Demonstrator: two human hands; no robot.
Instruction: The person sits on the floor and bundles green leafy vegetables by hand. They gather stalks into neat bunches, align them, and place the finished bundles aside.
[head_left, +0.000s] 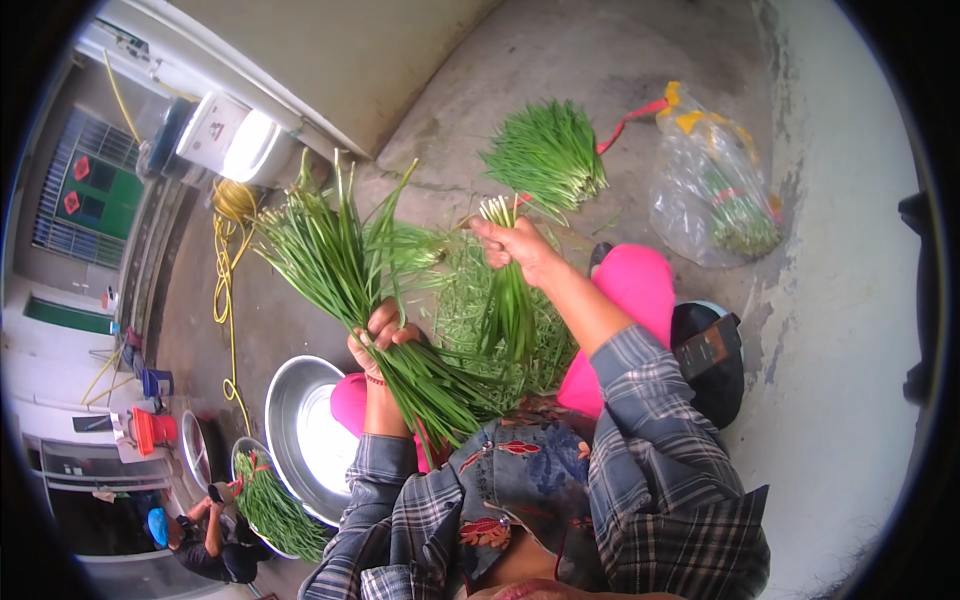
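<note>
My left hand (386, 334) grips a thick bundle of garlic chives (322, 240) around its middle, and the long green leaves spread out above and below the fist. In my right hand (517, 247) is a smaller bunch of chives (514, 315), its pale stem ends poking up past the fingers and its leaves hanging down. Beneath both hands lies a heap of loose leaf scraps (465, 292). A neat pile of chives (547, 154) rests on the concrete beyond my right hand. Smaller loose chives (412, 247) lie between the two hands.
At right stands a clear plastic bag (712, 202) with tied chives inside, beside the wall (832, 300). A metal basin (300, 420) is at my left, near another basin of tied chives (277, 510). A yellow hose (225, 277) crosses the floor. A person (214, 540) crouches at far left.
</note>
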